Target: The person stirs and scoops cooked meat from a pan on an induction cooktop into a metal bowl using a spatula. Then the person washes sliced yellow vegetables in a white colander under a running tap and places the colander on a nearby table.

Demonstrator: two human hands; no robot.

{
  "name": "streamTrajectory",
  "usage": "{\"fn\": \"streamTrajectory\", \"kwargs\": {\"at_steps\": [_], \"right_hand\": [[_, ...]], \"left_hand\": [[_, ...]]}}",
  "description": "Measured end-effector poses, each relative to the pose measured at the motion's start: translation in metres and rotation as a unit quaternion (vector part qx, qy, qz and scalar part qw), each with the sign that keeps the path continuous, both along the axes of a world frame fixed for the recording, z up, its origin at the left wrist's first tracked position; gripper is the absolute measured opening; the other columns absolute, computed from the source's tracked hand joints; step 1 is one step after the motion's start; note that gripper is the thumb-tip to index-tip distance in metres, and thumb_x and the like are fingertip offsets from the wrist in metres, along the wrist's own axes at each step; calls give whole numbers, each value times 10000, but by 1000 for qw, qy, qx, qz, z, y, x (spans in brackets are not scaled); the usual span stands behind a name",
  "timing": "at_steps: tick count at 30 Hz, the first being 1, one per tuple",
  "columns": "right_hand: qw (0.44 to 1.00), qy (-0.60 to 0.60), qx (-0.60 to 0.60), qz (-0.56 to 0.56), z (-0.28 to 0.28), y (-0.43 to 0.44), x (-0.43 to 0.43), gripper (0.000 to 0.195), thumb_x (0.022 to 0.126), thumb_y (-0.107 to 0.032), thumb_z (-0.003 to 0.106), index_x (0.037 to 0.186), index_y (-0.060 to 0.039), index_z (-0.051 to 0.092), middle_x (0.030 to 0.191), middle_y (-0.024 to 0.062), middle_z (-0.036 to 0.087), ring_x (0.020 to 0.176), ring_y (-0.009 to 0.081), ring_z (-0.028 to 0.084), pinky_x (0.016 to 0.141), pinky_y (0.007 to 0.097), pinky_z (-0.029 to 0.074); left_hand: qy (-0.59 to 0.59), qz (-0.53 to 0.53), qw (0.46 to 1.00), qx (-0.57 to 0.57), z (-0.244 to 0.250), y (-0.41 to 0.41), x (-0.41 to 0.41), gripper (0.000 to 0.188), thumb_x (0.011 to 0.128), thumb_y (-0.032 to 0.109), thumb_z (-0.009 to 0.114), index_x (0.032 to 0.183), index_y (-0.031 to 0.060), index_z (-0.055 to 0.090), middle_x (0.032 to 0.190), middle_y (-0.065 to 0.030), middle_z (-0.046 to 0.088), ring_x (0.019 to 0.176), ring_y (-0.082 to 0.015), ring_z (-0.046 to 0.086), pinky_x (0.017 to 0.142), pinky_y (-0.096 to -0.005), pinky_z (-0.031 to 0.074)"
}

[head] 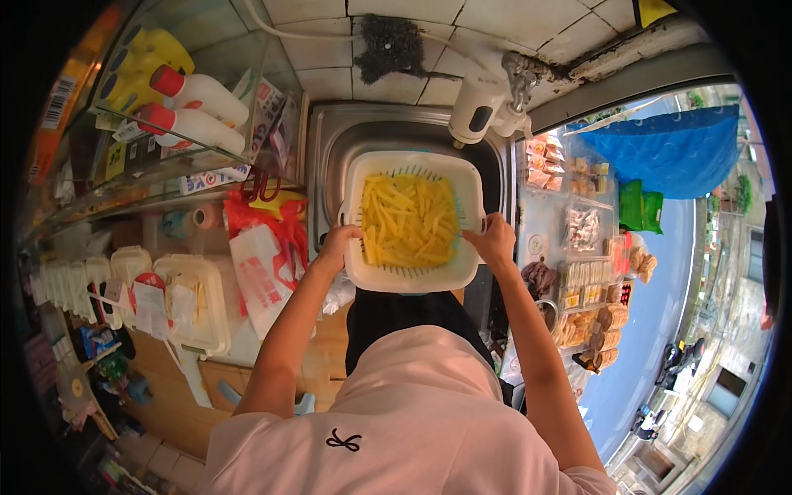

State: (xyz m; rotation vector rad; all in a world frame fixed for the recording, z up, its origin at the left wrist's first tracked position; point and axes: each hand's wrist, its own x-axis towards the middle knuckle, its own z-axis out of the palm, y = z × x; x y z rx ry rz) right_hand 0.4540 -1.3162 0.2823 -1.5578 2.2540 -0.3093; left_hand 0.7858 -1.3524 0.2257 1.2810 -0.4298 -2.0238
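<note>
A white plastic colander basket [414, 281] with slotted sides holds many yellow cut sticks [408, 216] that look like potato strips. My left hand [337, 247] grips its left rim, the thumb over the edge. At the opposite rim, my right hand [493, 238] has hold in the same way, thumb inside. A blue-green edge shows behind and below the basket, perhaps a second container. The basket is over the near part of a stainless steel sink [383, 133], under a white electric faucet [476, 111]. Whether it touches the sink cannot be told.
Glass shelves with white red-capped bottles [207, 99] stand at the left, above red plastic bags [272, 247] and lidded cream containers [192, 303]. Packaged foods in clear trays [581, 229] line the right side by a window opening. A tiled wall [322, 43] rises behind the sink.
</note>
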Motion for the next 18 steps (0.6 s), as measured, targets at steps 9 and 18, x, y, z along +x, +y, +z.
{"fn": "streamTrajectory", "kwargs": {"at_steps": [9,18], "right_hand": [[999,18,-19,-21,-8,1,-2,454,637,-255,829,895,-10,547,790,146,624,752,344,629,675,416,488],[878,-430,163,-132,19,-10,-29,325,687,11,662,1008,54,636,913,108,666,796,200,638,718,338,500]], "left_hand": [[-27,24,999,1,-24,10,-11,439,767,-1,574,1204,-3,540,1021,-117,614,908,-232,635,795,-368,542],[169,-13,983,65,-26,2,-15,620,949,507,530,1387,72,470,1331,-105,554,1177,-222,551,942,-373,482]]}}
